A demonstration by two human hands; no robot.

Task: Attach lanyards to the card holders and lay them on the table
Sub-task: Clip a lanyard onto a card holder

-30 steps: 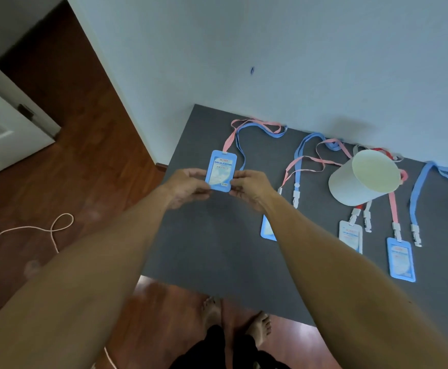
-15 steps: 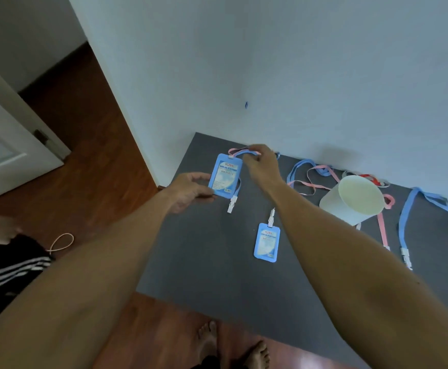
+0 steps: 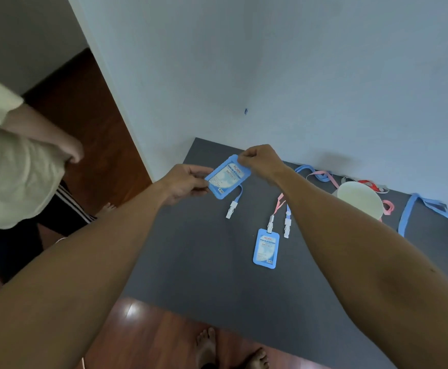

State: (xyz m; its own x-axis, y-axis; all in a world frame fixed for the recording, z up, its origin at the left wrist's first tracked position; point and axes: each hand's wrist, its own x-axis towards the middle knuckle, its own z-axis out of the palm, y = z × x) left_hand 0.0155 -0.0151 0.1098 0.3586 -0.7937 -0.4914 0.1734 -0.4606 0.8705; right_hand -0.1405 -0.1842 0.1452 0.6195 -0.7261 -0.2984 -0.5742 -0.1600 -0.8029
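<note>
**Card holder held up, its clip not yet on**

Both hands hold one blue card holder (image 3: 227, 177) above the far left of the grey surface (image 3: 217, 275). The left hand (image 3: 188, 183) pinches its lower left edge; the right hand (image 3: 257, 159) has fingers curled round its top edge, where the slot would be — whether it also holds a strap there cannot be told. A blue lanyard (image 3: 240, 191) hangs from behind the holder, its white clip (image 3: 231, 210) dangling free. So the attaching step looks barely begun. Next, a grip likely has to catch that clip and fasten it at the top edge. Nearby lies a finished holder (image 3: 266, 249) on a pink lanyard (image 3: 280, 199), beside a spare clip (image 3: 286, 227).
</note>
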